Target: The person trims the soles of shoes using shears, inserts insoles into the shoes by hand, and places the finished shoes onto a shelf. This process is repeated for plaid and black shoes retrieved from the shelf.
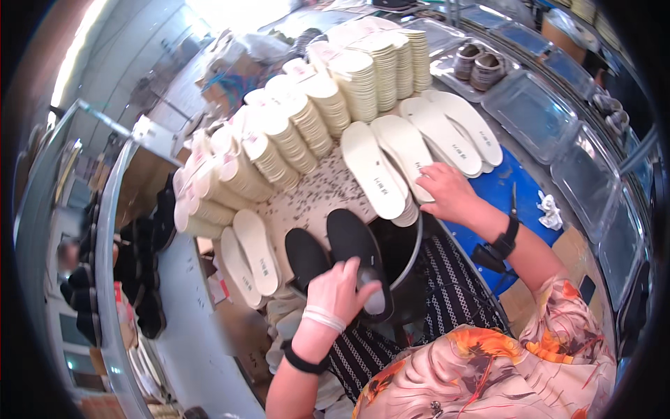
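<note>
We see a speckled counter (pixel 317 209) with the wearer's two hands at its near and right edges. At the near edge we find a pair of black shoes, toes pointing toward the counter's far side: the left shoe (pixel 303 253) and the right shoe (pixel 351 234). The left hand (pixel 331 292) lies at the opening of the right shoe, thumb apart from the fingers and over the grey lining (pixel 375 303); we cannot tell whether it grips. The right hand (pixel 447 192), its fingers slightly spread, touches the near end of a white insole (pixel 401 143) toward the counter's right edge; here too we cannot tell whether the hand holds it. Just beside this insole, on its left, we note another insole pile (pixel 370 167), and on its right, a further insole pair (pixel 450 133). Near the left corner rests a separate cream pair (pixel 256 253). Along the far edge we observe tall insole stacks (pixel 300 105), set closely together. Beyond the right edge we mark a blue surface (pixel 502 185) bearing crumpled white tissue (pixel 550 211), and past it, clear plastic trays (pixel 532 106), one of them carrying worn shoes (pixel 485 70).
</note>
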{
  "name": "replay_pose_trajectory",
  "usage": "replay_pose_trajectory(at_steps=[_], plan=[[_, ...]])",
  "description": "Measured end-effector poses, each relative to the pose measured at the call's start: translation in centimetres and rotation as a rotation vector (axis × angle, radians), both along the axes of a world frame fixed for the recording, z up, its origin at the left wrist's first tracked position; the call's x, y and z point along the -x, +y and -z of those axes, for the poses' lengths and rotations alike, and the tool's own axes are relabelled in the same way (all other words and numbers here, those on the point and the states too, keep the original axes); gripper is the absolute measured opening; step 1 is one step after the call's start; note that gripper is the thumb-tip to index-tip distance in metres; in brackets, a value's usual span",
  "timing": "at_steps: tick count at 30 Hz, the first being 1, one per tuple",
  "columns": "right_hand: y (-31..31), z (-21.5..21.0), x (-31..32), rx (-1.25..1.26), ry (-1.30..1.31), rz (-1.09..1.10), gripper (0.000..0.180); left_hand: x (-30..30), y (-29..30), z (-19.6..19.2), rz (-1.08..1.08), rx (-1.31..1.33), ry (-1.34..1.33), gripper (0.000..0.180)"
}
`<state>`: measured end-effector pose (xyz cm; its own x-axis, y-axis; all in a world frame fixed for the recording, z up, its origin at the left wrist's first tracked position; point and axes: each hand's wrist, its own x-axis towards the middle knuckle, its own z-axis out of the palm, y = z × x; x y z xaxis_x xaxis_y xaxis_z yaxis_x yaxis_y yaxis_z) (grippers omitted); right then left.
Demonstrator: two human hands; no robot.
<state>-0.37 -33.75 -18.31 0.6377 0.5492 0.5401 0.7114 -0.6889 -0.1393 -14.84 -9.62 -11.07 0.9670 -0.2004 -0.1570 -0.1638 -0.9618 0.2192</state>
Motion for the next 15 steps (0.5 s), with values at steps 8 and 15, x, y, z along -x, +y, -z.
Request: replay_pose_trajectory(at_steps=[8, 15], plan=[[-2.8, 3.0, -2.4, 0.112, 0.287, -0.118, 0.019, -13.3, -5.3, 5.5, 0.244, -0.135, -0.067, 0.075], [-1.7, 3.6, -2.1, -0.295, 0.476, 0.017, 0.011, -13.8, -1.9, 3.8, 0.046, 0.145, -0.249, 0.017]])
